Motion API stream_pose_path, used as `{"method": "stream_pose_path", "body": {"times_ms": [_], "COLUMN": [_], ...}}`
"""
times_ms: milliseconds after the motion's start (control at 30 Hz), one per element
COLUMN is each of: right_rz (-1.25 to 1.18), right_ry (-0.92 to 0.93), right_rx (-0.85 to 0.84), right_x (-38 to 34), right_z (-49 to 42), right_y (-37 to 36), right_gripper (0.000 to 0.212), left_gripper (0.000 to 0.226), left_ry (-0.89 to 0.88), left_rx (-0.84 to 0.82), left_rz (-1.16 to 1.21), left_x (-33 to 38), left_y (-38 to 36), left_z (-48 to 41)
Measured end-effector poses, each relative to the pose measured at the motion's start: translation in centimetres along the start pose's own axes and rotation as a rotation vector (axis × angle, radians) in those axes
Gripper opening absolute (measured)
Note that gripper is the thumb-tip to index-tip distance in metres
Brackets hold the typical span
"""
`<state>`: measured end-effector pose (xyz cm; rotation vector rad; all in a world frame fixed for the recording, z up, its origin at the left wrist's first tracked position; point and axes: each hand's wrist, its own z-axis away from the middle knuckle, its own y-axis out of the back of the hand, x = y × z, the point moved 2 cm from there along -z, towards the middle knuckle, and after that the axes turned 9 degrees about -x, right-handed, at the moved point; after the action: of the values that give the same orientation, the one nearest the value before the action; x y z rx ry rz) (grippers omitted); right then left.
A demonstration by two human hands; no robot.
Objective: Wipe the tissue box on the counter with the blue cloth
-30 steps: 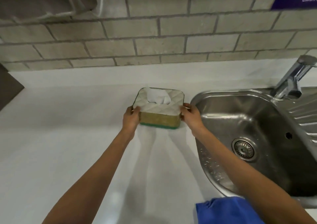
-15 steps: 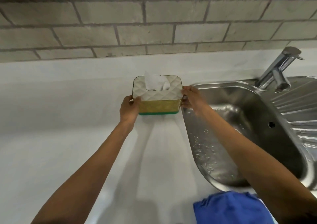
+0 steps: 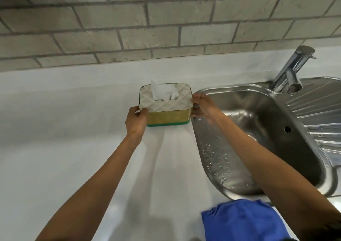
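The tissue box (image 3: 167,107) has a white quilted lid, gold sides and a green base, with a white tissue sticking up from its slot. It sits on the white counter (image 3: 73,148) just left of the sink. My left hand (image 3: 136,120) grips its left end and my right hand (image 3: 202,105) grips its right end. The blue cloth (image 3: 245,220) lies crumpled on the counter at the near edge, below my right forearm, with neither hand on it.
A steel sink (image 3: 276,122) with water drops on its wall lies right of the box, with a chrome tap (image 3: 293,69) and a ribbed drainer (image 3: 321,115) behind it. A grey brick wall (image 3: 147,22) backs the counter.
Both hands stay on the box ends. The box sits nearer the back wall than a second ago, and the camera view has shifted, so the cloth shows more.
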<state>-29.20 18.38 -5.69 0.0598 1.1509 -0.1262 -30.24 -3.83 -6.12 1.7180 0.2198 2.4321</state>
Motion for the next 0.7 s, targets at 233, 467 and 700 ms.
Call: {"method": "stream_pose_path", "body": {"times_ms": [233,467,700], "right_rz": [-0.004,0.006,0.027], "right_ry": [0.006,-0.002,0.000], "right_rx": [-0.028,-0.024,-0.013], "right_x": [0.04,-0.07,-0.07], "right_z": [0.18,0.37,0.91], "right_y": [-0.08,-0.26,-0.28], "right_gripper": [0.012,0.013,0.011], "left_gripper": [0.035,0.037,0.048], "left_ry": [-0.002,0.003,0.028], "left_rx": [0.025,0.023,0.032], "left_rz": [-0.006,-0.019,-0.011], "left_x": [-0.13,-0.07,-0.04], "left_y": [-0.03,0.02,0.22], "left_z": [0.29,0.50,0.58]}}
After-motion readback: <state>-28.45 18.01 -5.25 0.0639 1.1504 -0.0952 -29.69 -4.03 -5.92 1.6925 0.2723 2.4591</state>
